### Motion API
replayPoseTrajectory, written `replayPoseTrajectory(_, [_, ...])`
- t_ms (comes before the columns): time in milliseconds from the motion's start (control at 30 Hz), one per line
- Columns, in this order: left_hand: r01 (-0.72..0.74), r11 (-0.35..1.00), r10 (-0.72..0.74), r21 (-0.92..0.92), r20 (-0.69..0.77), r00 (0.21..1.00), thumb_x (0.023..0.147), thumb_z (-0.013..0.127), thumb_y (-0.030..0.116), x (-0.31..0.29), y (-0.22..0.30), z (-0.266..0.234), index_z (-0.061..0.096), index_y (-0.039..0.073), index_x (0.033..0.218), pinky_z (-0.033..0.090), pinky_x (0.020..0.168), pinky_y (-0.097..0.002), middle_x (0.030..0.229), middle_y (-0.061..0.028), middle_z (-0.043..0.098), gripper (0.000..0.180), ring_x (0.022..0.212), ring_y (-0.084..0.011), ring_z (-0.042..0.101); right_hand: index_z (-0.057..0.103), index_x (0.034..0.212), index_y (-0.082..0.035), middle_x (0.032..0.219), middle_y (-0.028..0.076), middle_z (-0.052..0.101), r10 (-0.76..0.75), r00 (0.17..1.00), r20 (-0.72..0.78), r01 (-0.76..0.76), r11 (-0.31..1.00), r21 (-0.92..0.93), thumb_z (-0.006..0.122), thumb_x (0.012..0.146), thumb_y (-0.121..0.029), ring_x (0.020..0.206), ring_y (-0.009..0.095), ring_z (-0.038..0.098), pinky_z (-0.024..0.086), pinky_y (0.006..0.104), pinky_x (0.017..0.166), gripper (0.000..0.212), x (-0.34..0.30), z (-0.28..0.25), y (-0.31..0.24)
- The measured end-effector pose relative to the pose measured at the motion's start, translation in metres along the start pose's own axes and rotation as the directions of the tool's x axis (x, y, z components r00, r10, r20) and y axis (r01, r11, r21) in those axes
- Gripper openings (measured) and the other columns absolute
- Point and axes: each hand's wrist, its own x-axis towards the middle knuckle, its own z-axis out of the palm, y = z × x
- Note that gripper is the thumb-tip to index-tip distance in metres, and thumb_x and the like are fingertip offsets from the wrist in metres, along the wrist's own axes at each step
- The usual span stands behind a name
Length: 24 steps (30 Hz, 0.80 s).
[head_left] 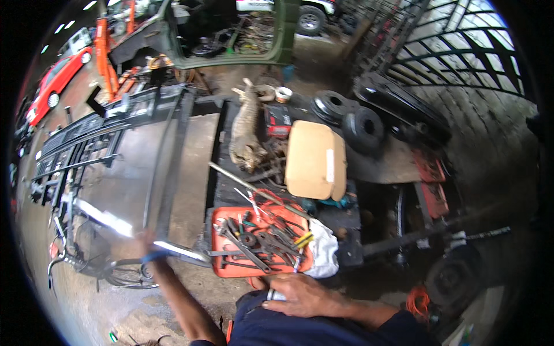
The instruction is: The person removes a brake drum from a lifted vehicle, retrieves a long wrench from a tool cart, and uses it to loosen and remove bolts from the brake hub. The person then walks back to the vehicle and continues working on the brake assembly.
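My left hand (146, 243) is stretched out to the left, blurred by motion, with a blue band at the wrist. It is over or beside a shiny metal bar (109, 219); I cannot tell whether it touches it. Close to my body, my right hand (301, 295) is closed round a small silvery cylinder (276, 294), mostly hidden by the fingers. Just beyond that hand lies an orange tray (221, 269) full of tools, among them a long adjustable wrench (247, 249), pliers and spanners. A white plastic bag (324, 251) rests against the tray's right side.
A tabby cat (246, 124) lies on the dark bench beside a tan cardboard piece (311, 158). A long metal rod (242, 183) slants above the tray. Black round parts (363, 129) sit farther right. A black metal frame (173, 132) fills the left; an orange cable (418, 301) lies low right.
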Motion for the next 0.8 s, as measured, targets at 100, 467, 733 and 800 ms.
replayPoseTrajectory(100, [-0.203, 0.951, 0.200, 0.234, 0.038, 0.979, 0.104, 0.043, 0.027, 0.015, 0.083, -0.058, 0.052, 0.004, 0.111, 0.038, 0.041, -0.0227, 0.075, -0.0025, 0.052, 0.025, 0.051, -0.0101, 0.045, 0.063, 0.103, 0.003, 0.095, 0.022, 0.066, 0.206, 0.973, -0.104, -0.186, 0.967, 0.177, 0.069, 0.086, -0.043, 0.093, 0.039, 0.065, 0.052, 0.0474, 0.081, 0.050, -0.038, 0.004, 0.051])
replayPoseTrajectory(467, [0.004, 0.419, 0.020, 0.908, -0.013, 1.000, 0.101, 0.052, 0.042, -0.071, 0.044, -0.029, 0.058, 0.002, 0.088, 0.030, 0.050, -0.0276, 0.064, 0.0027, 0.043, 0.042, 0.057, -0.0087, 0.040, 0.065, 0.105, -0.007, 0.114, 0.017, 0.057, 0.266, 0.886, -0.379, -0.344, 0.926, -0.154, 0.080, 0.076, -0.026, 0.113, 0.036, 0.055, 0.048, 0.0467, 0.094, 0.038, 0.082, 0.136, 0.220])
replayPoseTrajectory(733, [0.183, 0.245, -0.407, 0.952, -0.070, 0.911, 0.101, 0.054, 0.042, -0.139, -0.049, -0.035, 0.055, 0.009, 0.087, 0.023, 0.040, -0.0260, 0.057, 0.0063, 0.037, 0.036, 0.046, -0.0046, 0.032, 0.063, 0.115, -0.007, 0.117, 0.014, 0.051, 0.266, 0.849, -0.456, -0.362, 0.922, -0.136, 0.075, 0.079, -0.020, 0.118, 0.035, 0.050, 0.046, 0.0493, 0.096, 0.040, 0.099, 0.160, 0.228])
replayPoseTrajectory(800, [0.243, 0.287, -0.464, 0.927, -0.088, 0.882, 0.100, 0.055, 0.041, -0.153, -0.062, -0.034, 0.054, 0.009, 0.087, 0.021, 0.038, -0.0258, 0.056, 0.0067, 0.035, 0.035, 0.043, -0.0045, 0.032, 0.060, 0.117, -0.008, 0.115, 0.013, 0.050, 0.245, 0.830, -0.501, -0.350, 0.928, -0.126, 0.073, 0.077, -0.017, 0.115, 0.035, 0.051, 0.046, 0.0500, 0.094, 0.043, 0.083, 0.164, 0.227])
